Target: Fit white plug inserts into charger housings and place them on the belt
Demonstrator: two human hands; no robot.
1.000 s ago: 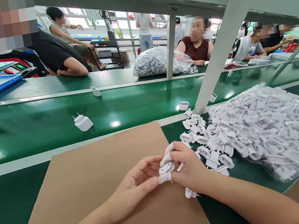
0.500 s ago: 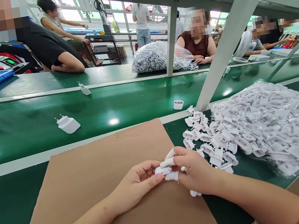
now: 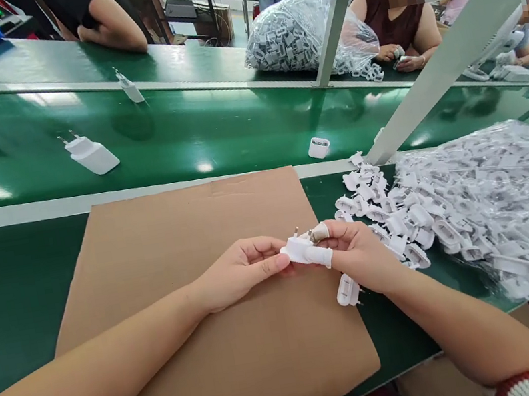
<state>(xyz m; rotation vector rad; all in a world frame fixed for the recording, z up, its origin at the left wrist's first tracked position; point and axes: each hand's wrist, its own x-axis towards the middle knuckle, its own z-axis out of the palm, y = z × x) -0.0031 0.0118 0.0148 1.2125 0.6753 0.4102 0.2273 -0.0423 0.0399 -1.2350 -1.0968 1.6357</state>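
Over the cardboard sheet (image 3: 190,237), a white two-pin plug housing (image 3: 296,250) is held between my two hands, its metal pins pointing up. My left hand (image 3: 239,273) pinches its left end between thumb and fingers. White finger covers sit on the fingertips of my right hand (image 3: 362,254), which grips the right end with thumb and forefinger. Just below that hand, another white plug piece (image 3: 347,290) lies at the cardboard's right edge. To the right, a pile of loose white plug parts (image 3: 395,223) spills from a clear plastic bag (image 3: 509,204).
Beyond the cardboard runs a green conveyor belt (image 3: 212,125) carrying a white charger (image 3: 92,154), a second charger (image 3: 129,87) and a small white piece (image 3: 319,147). A slanted metal post (image 3: 450,32) rises at right. Across the belt, a co-worker (image 3: 401,26) sits behind another filled bag (image 3: 288,38).
The plug housing has turned between my fingers, so its pins now point upward. My view has tilted down, and both hands still hold the piece.
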